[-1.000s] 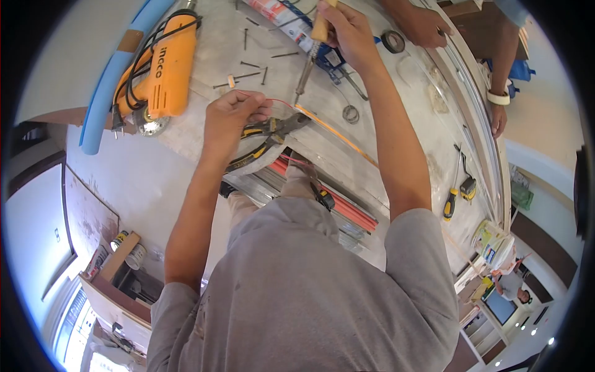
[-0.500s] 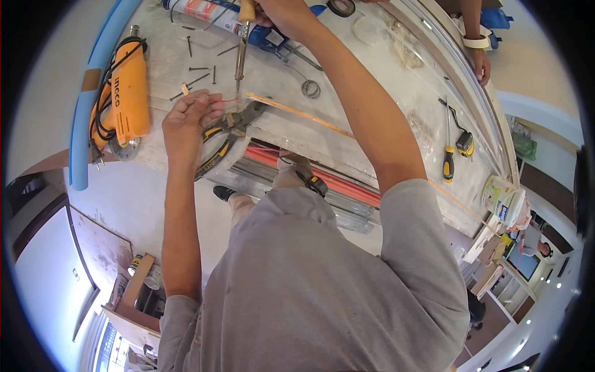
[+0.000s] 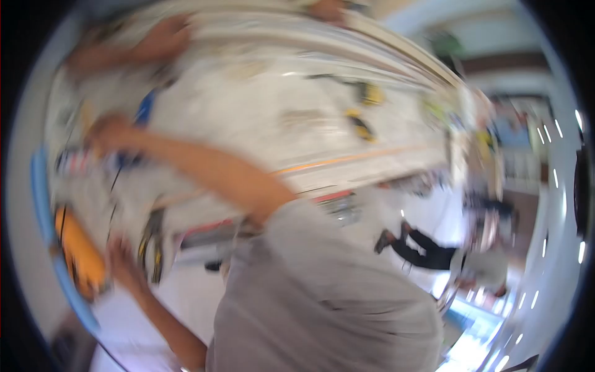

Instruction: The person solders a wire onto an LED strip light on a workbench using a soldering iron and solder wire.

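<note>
Strong motion blur smears the view. At upper left my right hand (image 3: 111, 133) is closed around the yellowish handle of a soldering iron (image 3: 87, 115). Blue tool parts (image 3: 127, 160) and a printed tube (image 3: 74, 161) lie beside that hand. Lower down, my left hand (image 3: 122, 255) is over the near edge of the work surface. Its fingers are too smeared to show whether a red wire is in them. Black-and-yellow pliers (image 3: 150, 245) lie just right of it, and an orange heat gun (image 3: 80, 251) lies to its left.
A blue foam tube (image 3: 43, 204) runs down the left edge. On the table (image 3: 229, 118) lie a screwdriver (image 3: 361, 126), a tape measure (image 3: 372, 94) and a long orange strip (image 3: 347, 159). Another person's hand (image 3: 164, 40) is at upper left. A person in black trousers (image 3: 427, 251) is at right.
The view has swung right, so table, tools and both my hands now appear farther left and lower. The red wire pinched in my left hand earlier no longer shows clearly.
</note>
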`<state>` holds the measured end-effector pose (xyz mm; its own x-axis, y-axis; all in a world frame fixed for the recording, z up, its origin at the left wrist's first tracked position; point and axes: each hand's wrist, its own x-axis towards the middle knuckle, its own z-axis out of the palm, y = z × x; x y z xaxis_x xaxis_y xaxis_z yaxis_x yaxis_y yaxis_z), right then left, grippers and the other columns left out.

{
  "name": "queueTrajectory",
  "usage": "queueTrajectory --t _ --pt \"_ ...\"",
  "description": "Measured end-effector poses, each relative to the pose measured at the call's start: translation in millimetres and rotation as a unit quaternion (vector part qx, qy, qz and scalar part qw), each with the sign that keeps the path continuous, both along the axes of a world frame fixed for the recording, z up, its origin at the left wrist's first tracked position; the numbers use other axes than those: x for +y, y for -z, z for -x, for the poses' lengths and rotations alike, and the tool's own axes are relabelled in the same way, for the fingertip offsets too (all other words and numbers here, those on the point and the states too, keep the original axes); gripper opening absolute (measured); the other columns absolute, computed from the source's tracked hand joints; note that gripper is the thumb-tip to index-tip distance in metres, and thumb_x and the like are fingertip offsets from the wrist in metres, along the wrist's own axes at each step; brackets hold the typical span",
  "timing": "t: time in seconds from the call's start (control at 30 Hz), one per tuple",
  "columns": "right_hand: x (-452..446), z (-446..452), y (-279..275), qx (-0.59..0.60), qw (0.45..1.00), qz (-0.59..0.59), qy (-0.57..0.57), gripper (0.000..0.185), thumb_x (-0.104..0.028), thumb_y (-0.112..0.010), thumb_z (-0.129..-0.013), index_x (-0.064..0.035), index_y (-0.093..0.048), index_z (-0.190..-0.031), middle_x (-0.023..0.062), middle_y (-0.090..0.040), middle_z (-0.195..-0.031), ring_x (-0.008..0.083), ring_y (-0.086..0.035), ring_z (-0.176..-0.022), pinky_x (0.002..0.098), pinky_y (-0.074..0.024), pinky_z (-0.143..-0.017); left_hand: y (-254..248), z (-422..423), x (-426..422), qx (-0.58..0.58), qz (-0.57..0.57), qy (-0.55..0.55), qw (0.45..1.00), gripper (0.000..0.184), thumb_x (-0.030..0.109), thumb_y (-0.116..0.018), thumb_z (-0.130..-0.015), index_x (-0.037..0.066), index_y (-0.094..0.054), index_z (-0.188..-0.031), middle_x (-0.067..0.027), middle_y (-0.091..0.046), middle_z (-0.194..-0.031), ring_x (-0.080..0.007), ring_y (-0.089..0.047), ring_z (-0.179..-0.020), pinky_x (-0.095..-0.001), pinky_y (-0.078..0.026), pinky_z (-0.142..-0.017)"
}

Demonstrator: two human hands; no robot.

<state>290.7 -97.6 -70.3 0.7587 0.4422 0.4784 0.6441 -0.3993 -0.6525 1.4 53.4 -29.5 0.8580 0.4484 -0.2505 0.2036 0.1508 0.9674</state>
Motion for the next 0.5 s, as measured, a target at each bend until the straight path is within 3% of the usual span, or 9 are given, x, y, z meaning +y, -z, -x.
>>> queueTrajectory --t 0.03,0.07,0.1,0.17,0.2,0.23,0.27,0.43,0.5 --pt "-15 19 -36 0.220 0.973 -0.075 0.001 0.037 -0.040 -0.061 -0.081 -0.0054 -0.070 -0.090 0.0170 -0.069 -0.095 0.0334 -0.064 -0.092 0.0453 -0.0480 -0.083 -5 0 2 0.011 -0.007 -0.001 1.000 0.037 0.016 -0.051 -0.098 -0.010 -0.048 -0.123 -0.0224 -0.057 -0.121 -0.0277 -0.060 -0.107 -0.0332 -0.049 -0.093" --pt "-25 36 -63 0.306 0.940 -0.139 0.058 0.044 -0.044 -0.060 -0.083 -0.0018 -0.071 -0.085 0.0186 -0.070 -0.087 0.0300 -0.066 -0.085 0.0430 -0.0500 -0.080 27 2 40 -0.036 0.034 0.063 0.997 0.036 0.015 -0.048 -0.099 -0.010 -0.047 -0.124 -0.0208 -0.057 -0.121 -0.0261 -0.059 -0.107 -0.0322 -0.048 -0.093" --pt "-36 44 -83 0.372 0.909 -0.184 0.031 0.048 -0.047 -0.062 -0.081 0.0003 -0.071 -0.081 0.0173 -0.069 -0.076 0.0278 -0.067 -0.072 0.0405 -0.0524 -0.071 -13 0 7 0.019 -0.116 0.084 0.990 0.034 0.014 -0.045 -0.100 -0.010 -0.048 -0.124 -0.0180 -0.058 -0.120 -0.0232 -0.059 -0.107 -0.0308 -0.048 -0.093" --pt "-19 36 -64 0.314 0.921 -0.228 0.035 0.041 -0.039 -0.065 -0.078 0.0019 -0.070 -0.073 0.0160 -0.068 -0.068 0.0275 -0.066 -0.063 0.0389 -0.0526 -0.063 -23 -4 -6 0.044 0.037 -0.049 0.997 0.035 0.018 -0.048 -0.099 -0.008 -0.051 -0.122 -0.0148 -0.058 -0.120 -0.0191 -0.057 -0.109 -0.0258 -0.046 -0.091" --pt "-24 42 -75 0.333 0.911 -0.237 0.044 0.040 -0.037 -0.064 -0.077 0.0028 -0.069 -0.073 0.0169 -0.067 -0.067 0.0273 -0.067 -0.064 0.0391 -0.0526 -0.064 -14 -13 7 0.040 0.064 0.004 0.997 0.044 0.023 -0.049 -0.100 -0.010 -0.044 -0.129 -0.0187 -0.052 -0.129 -0.0233 -0.051 -0.118 -0.0331 -0.042 -0.098" --pt "-31 51 -85 0.338 0.905 -0.251 0.057 0.040 -0.036 -0.064 -0.077 0.0030 -0.069 -0.072 0.0176 -0.067 -0.067 0.0279 -0.067 -0.064 0.0391 -0.0526 -0.065 -2 -13 16 0.057 0.009 -0.001 0.998 0.048 0.026 -0.050 -0.100 -0.010 -0.044 -0.131 -0.0171 -0.053 -0.128 -0.0202 -0.052 -0.114 -0.0300 -0.043 -0.095" --pt "-34 57 -92 0.346 0.897 -0.268 0.067 0.040 -0.036 -0.063 -0.077 0.0032 -0.068 -0.071 0.0183 -0.067 -0.067 0.0285 -0.067 -0.065 0.0390 -0.0527 -0.065 7 -8 34 0.066 -0.186 0.103 0.975 0.037 0.018 -0.061 -0.091 0.000 -0.058 -0.124 -0.0221 -0.061 -0.117 -0.0296 -0.060 -0.100 -0.0345 -0.051 -0.087" --pt "-33 58 -91 0.314 0.900 -0.296 0.068 0.039 -0.034 -0.062 -0.078 0.0045 -0.067 -0.072 0.0200 -0.066 -0.069 0.0312 -0.067 -0.068 0.0377 -0.0527 -0.069 -22 -20 8 0.050 -0.095 0.083 0.991 0.033 0.019 -0.058 -0.093 -0.005 -0.058 -0.116 -0.0194 -0.060 -0.110 -0.0265 -0.059 -0.096 -0.0335 -0.050 -0.085" --pt "-29 55 -87 0.304 0.906 -0.282 0.085 0.037 -0.034 -0.062 -0.079 0.0008 -0.070 -0.072 0.0136 -0.067 -0.064 0.0251 -0.068 -0.064 0.0345 -0.0532 -0.066 -25 -14 2 0.036 -0.039 0.056 0.997 0.032 0.020 -0.057 -0.094 -0.007 -0.057 -0.112 -0.0180 -0.060 -0.107 -0.0252 -0.057 -0.095 -0.0327 -0.049 -0.084"
